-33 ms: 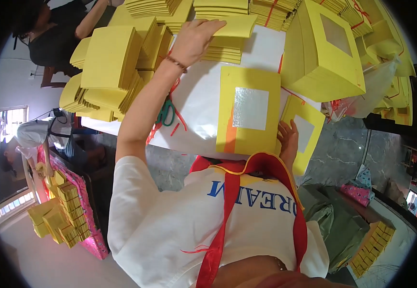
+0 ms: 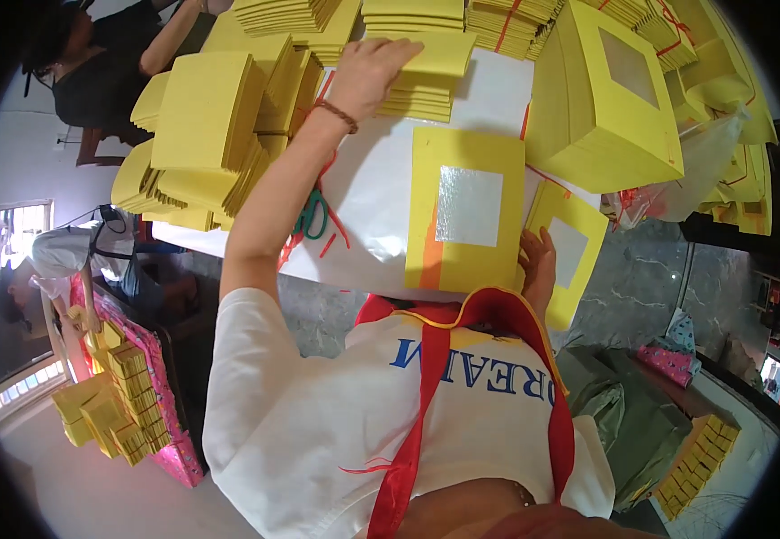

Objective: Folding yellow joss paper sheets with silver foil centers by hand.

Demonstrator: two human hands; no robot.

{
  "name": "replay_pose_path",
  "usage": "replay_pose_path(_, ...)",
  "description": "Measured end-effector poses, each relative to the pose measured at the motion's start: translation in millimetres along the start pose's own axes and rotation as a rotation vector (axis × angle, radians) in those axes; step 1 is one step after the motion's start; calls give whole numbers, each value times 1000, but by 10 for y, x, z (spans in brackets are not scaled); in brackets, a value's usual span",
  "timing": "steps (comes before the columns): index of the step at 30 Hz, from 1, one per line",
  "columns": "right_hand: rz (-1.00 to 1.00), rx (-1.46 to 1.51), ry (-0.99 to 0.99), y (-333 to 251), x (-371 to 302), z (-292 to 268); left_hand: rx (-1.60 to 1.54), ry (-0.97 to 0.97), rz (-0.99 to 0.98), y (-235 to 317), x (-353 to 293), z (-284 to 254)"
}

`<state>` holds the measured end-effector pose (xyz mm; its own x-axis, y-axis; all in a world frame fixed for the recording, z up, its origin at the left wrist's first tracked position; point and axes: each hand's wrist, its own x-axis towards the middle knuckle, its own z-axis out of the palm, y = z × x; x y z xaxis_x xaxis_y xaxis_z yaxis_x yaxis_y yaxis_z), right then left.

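Observation:
My left hand (image 2: 374, 75) is closed on the edge of a folded yellow paper (image 2: 439, 54), on top of a fanned pile of similar papers (image 2: 417, 97) at the table's far side. Below it, nearer to me, lies a yellow paper sheet (image 2: 421, 193) with a shiny silver square and an orange stripe. Beside that sheet's right edge is my right hand (image 2: 538, 265), fingers apart and slightly curled, its thumb partly hidden. Another yellow sheet (image 2: 587, 238) with a pale square lies just right of that hand, overhanging the table edge.
Green-handled scissors (image 2: 312, 218) and red string lie by my left forearm. Yellow paper stacks (image 2: 201, 108) stand left; a tall block (image 2: 578, 117) stands right, near a clear plastic bag (image 2: 686, 171). Two other people (image 2: 107, 76) are at left. A pink-covered surface (image 2: 174, 454) holds yellow bundles.
My left hand and the folded paper have shifted very slightly, and my left forearm has moved a little to the right. My right hand stays put.

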<state>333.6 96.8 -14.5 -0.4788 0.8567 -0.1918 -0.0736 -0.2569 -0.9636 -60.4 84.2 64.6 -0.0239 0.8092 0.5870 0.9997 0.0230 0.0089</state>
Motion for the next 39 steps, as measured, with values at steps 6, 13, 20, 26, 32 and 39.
replay_pose_path(6, 89, -18, 46, -66, -32, 118, 116, -282, -41, -244, -301, 678)
replay_pose_path(13, 181, 24, 77, -67, 50, 133, 122, -439, -84, -208, -181, 682)
replay_pose_path(20, 122, 65, 73, 118, 28, 54, 118, -414, -158, -6, -440, 834)
replay_pose_path(26, 182, 87, 61, 9, 31, 75, 8, -511, -190, -87, -356, 789)
replay_pose_path(32, 61, -7, 58, 7, 32, -4, 54, -580, -225, -151, -203, 665)
replay_pose_path(39, 36, -90, -10, -52, 104, -23, -164, -254, -279, -53, -367, 304)
